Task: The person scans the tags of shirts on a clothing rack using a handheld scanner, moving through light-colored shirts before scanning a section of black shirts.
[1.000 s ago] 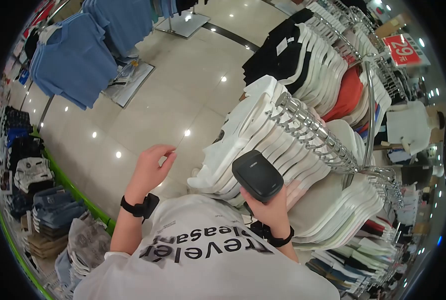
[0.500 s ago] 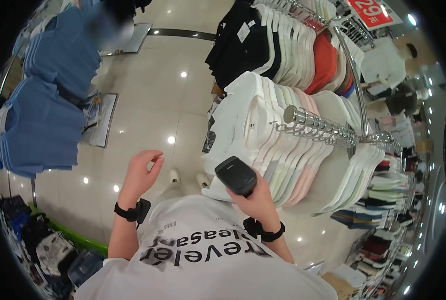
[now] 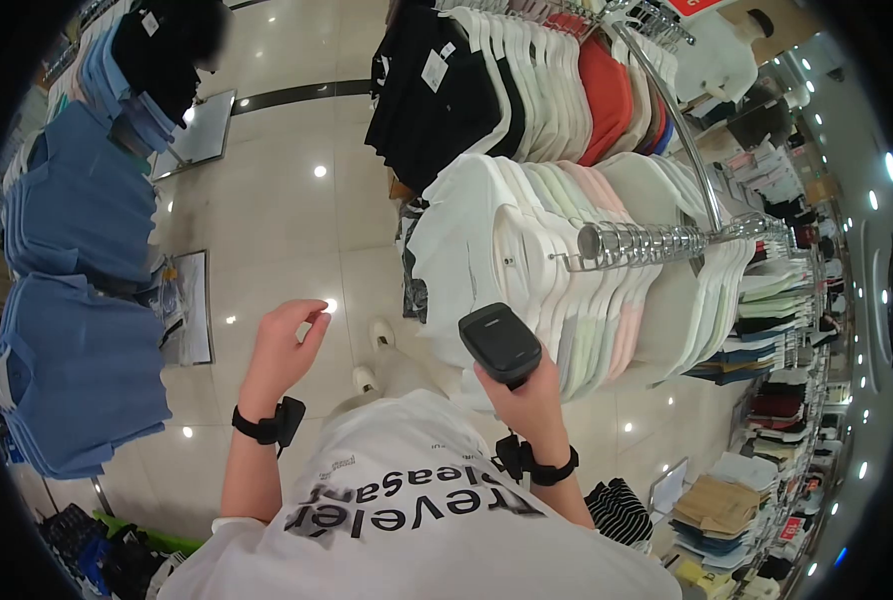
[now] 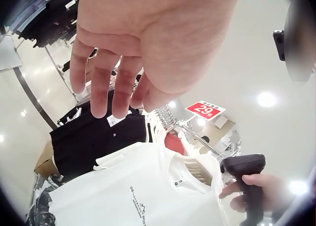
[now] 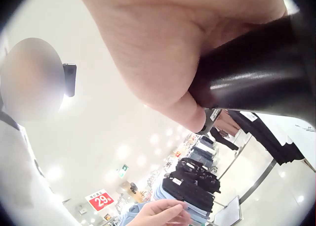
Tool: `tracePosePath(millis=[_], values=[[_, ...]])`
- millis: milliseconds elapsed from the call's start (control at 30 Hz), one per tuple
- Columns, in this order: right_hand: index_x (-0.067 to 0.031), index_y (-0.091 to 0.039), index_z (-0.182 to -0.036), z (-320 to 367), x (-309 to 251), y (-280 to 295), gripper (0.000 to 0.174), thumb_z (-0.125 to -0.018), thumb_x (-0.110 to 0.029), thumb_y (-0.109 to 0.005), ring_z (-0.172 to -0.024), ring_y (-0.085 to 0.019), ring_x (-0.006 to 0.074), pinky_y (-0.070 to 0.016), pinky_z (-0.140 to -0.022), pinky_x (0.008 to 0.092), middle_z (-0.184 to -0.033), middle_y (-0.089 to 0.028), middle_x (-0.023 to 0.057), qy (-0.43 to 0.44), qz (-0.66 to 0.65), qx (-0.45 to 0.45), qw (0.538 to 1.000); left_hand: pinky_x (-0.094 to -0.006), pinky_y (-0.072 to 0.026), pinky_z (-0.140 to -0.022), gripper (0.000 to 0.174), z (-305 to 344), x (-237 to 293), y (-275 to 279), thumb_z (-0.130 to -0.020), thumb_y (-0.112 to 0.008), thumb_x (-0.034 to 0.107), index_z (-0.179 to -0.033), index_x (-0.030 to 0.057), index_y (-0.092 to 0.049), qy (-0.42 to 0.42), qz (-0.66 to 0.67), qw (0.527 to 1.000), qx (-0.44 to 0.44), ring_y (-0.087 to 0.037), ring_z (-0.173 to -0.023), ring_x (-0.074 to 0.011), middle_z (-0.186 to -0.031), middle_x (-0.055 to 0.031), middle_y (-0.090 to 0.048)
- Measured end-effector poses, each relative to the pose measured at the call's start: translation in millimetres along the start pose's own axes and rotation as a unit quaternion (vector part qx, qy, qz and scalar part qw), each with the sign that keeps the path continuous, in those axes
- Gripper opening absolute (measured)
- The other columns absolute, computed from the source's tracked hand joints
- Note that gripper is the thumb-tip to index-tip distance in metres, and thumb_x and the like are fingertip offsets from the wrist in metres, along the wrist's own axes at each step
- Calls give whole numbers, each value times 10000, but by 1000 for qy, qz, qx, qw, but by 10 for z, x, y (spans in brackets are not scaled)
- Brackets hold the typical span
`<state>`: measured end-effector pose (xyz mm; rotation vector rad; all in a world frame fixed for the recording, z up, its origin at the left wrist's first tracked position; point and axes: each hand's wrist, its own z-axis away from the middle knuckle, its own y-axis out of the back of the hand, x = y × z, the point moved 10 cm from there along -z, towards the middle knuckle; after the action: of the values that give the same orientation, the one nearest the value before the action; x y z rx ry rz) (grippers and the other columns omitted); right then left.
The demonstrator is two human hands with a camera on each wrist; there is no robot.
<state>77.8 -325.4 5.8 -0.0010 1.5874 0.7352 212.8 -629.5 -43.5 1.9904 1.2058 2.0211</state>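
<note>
A black handheld device (image 3: 501, 343) with a rounded head is gripped in my right hand (image 3: 535, 398), in front of a rack of white and pastel shirts (image 3: 467, 240). In the left wrist view the device (image 4: 244, 165) shows its handle inside the curled fingers of the right hand (image 4: 269, 191). My left hand (image 3: 285, 350) is raised over the floor, holding nothing, its fingers loosely bent. Seen from its own wrist, the left hand (image 4: 148, 43) has its fingers relaxed above a white printed shirt (image 4: 133, 186).
Blue tops (image 3: 77, 370) hang along the left side. Black shirts (image 3: 437, 90) and a red one (image 3: 604, 100) hang beyond the white ones, on a chrome rack (image 3: 682, 135). Tiled floor (image 3: 277, 220) lies between the racks. Folded clothes (image 3: 717, 505) are stacked at lower right.
The head view has turned, so the white shirts sit further left and more blue tops show. My right hand still grips the device; the left keeps its relaxed pose.
</note>
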Motion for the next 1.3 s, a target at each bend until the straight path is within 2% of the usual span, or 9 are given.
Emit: tracePosePath(millis=[267, 333, 433, 667, 767, 833, 1133, 1233, 1300], values=[[21, -646, -1074, -623, -151, -330, 364, -797, -98, -851, -807, -685, 227, -540, -745, 336, -949, -703, 128, 58, -22, 14, 998, -357, -565, -791, 173, -792, 37, -39, -939, -715, 93, -1054, -35, -727, -40, 1, 999, -30, -724, -869, -290, -958, -169, -751], [0, -691, -1046, -824, -89, -353, 329, -789, -127, -852, -845, -689, 269, -543, -767, 366, -1012, -685, 132, 9, -47, 27, 998, -354, -564, -797, 180, -1037, 45, -40, -942, -716, 98, -1063, -34, -727, -52, -7, 997, -49, -725, -875, -287, -963, -170, -752], [-31, -732, -1021, -1083, -237, -357, 294, -785, -161, -850, -885, -690, 318, -546, -791, 394, -1086, -663, 141, 54, 35, 32, 997, -351, -562, -801, 187, -1359, -52, -16, -951, -714, 108, -1071, -35, -725, -45, -4, 998, -54, -727, -877, -279, -959, -168, -754], [-52, -747, -1032, -1406, -248, -205, 291, -786, -171, -846, -910, -690, 333, -549, -805, 403, -1133, -652, 150, 1, 8, 84, 996, -343, -558, -804, 185, -2085, -57, -120, -966, -705, 118, -1077, -28, -725, -86, -9, 995, -51, -730, -869, -257, -946, -158, -757], [-22, -715, -1057, -1458, -217, -177, 332, -789, -164, -851, -909, -695, 314, -551, -803, 385, -1097, -663, 138, 4, -35, 90, 995, -337, -558, -810, 179, -2384, -12, -174, -968, -699, 124, -1066, -23, -731, -78, -21, 996, -47, -731, -867, -255, -945, -153, -760], [18, -609, -1180, -1488, -305, -186, 462, -797, -78, -847, -905, -691, 162, -547, -799, 312, -1025, -704, 96, 50, -21, 79, 995, -336, -556, -807, 181, -2598, 39, -163, -970, -699, 136, -1048, -23, -733, -84, -16, 996, -39, -734, -861, -246, -934, -140, -766], [24, -400, -1437, -1623, -231, -245, 768, -807, -31, -836, -1088, -670, 174, -541, -946, 316, -1233, -654, 141, -53, -133, 122, 982, -317, -539, -787, 185, -3566, -151, -317, -963, -695, 165, -1024, -7, -728, -56, 31, 997, -38, -726, -826, -214, -876, -124, -759], [21, -360, -1465, -1724, -211, -274, 810, -808, -31, -832, -1105, -672, 181, -542, -955, 327, -1242, -653, 145, -36, -9, 121, 992, -324, -530, -791, 187, -3914, -187, -401, -964, -699, 177, -1028, 4, -729, -44, 73, 995, -43, -720, -836, -198, -877, -100, -760], [20, -361, -1466, -1789, -253, -288, 805, -812, -27, -828, -1112, -672, 183, -542, -956, 329, -1250, -652, 147, -101, -69, 165, 979, -333, -528, -811, 192, -4164, -182, -449, -960, -705, 185, -1042, 13, -728, -45, 75, 995, -57, -719, -864, -196, -912, -96, -763]])
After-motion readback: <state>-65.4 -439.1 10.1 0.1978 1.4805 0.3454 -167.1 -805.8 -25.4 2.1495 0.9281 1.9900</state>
